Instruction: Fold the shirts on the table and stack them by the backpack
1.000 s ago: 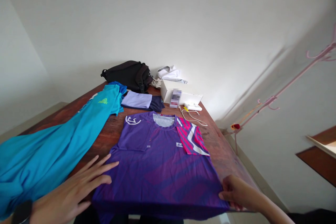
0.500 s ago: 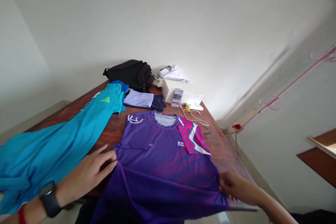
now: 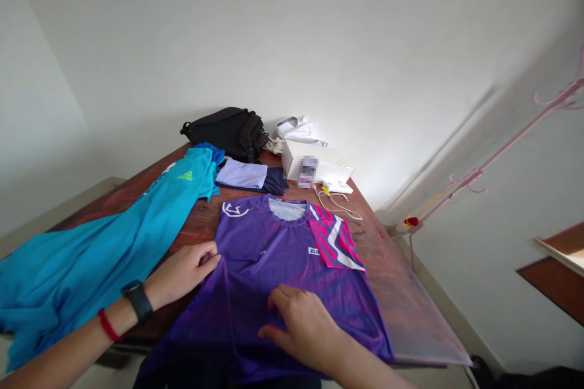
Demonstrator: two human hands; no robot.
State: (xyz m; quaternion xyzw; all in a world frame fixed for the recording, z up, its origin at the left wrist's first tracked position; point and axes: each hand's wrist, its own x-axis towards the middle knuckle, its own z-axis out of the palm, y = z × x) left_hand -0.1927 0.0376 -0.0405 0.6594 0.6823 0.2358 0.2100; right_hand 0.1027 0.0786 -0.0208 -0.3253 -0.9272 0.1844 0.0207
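A purple jersey [image 3: 314, 298] lies front up on the table, its collar toward the far side. Its right sleeve is striped pink and white, and the left one lies folded inward. My left hand [image 3: 187, 268] pinches the jersey's left edge below that sleeve. Over the lower middle of the shirt is my right hand [image 3: 303, 323], fingers apart and curved, holding nothing; whether the fingertips touch the cloth I cannot tell. The jersey's hem hangs over the near table edge toward my lap.
A long blue shirt [image 3: 123, 234] stretches along the left of the wooden table [image 3: 401, 310]. Behind are folded lavender cloth [image 3: 241, 174], a black backpack [image 3: 223, 132], a white box [image 3: 328, 163] and a white cable [image 3: 340, 205]. A pink coat stand [image 3: 502, 155] leans at the right.
My right hand has let go of the jersey's right edge and moved left over its middle. My left hand has shifted up along the left edge, still pinching.
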